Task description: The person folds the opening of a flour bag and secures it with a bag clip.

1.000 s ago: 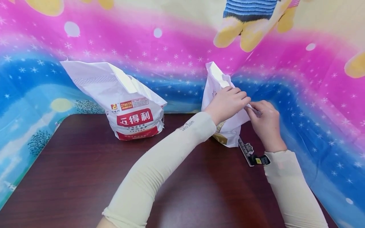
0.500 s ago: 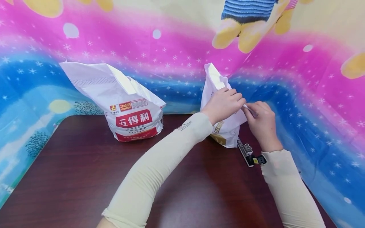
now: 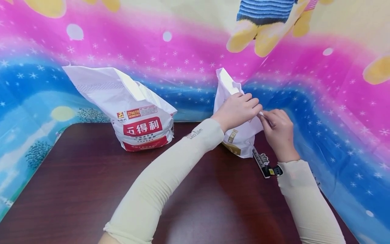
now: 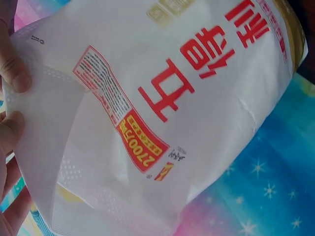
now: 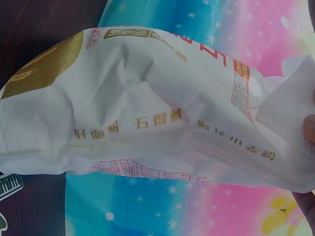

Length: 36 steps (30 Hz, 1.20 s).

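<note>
A white flour bag [image 3: 243, 139] with a gold base stands at the right of the table in the head view. Its top is open and folded outward in places. The left hand [image 3: 239, 110] reaches across its upper part and pinches the top edge; in the left wrist view, the thumb and a finger meet the edge of the bag [image 4: 211, 118]. At the near right corner of the same top edge, the right hand [image 3: 278, 134] pinches the material between thumb and fingers. Red and gold lettering covers the bag [image 5: 147, 93] in the right wrist view.
A second white flour bag [image 3: 146, 112] with red labels stands at the table's left, its top loose. A flat black-and-white item [image 3: 259, 161] with a piano-key pattern lies beside the gold-based bag. Printed cloth [image 3: 189, 81] hangs behind the dark table [image 3: 195, 210].
Both hands and the top of the gold-based bag have shifted slightly left, while the head view has also moved a little. Both hands keep their hold on the bag's edge.
</note>
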Each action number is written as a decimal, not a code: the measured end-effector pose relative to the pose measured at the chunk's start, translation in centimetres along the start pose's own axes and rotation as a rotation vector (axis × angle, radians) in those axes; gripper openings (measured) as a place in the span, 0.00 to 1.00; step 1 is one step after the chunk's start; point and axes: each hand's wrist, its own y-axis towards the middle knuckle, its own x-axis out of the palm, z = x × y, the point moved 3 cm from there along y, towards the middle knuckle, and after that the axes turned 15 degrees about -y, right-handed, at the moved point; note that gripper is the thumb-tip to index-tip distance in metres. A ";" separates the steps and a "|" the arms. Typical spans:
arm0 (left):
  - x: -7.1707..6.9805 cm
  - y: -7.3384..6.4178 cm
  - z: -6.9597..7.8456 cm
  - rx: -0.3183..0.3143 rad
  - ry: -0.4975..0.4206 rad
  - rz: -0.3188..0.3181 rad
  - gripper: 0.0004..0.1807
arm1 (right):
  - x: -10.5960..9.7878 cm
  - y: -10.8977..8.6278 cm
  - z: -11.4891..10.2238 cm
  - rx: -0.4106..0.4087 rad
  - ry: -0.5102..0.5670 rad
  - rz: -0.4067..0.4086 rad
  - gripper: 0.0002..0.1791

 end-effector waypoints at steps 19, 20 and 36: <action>-1.5 -0.7 -1.8 -0.018 -0.023 -0.051 0.19 | 0.1 -0.1 -0.1 -0.024 0.054 0.046 0.08; -1.6 -0.7 -2.0 -0.026 -0.027 -0.051 0.19 | 0.1 -0.1 -0.1 -0.023 0.060 0.049 0.08; -3.2 -0.9 -3.5 -0.121 -0.138 -0.098 0.22 | -0.2 -0.3 0.7 -0.007 0.055 0.034 0.08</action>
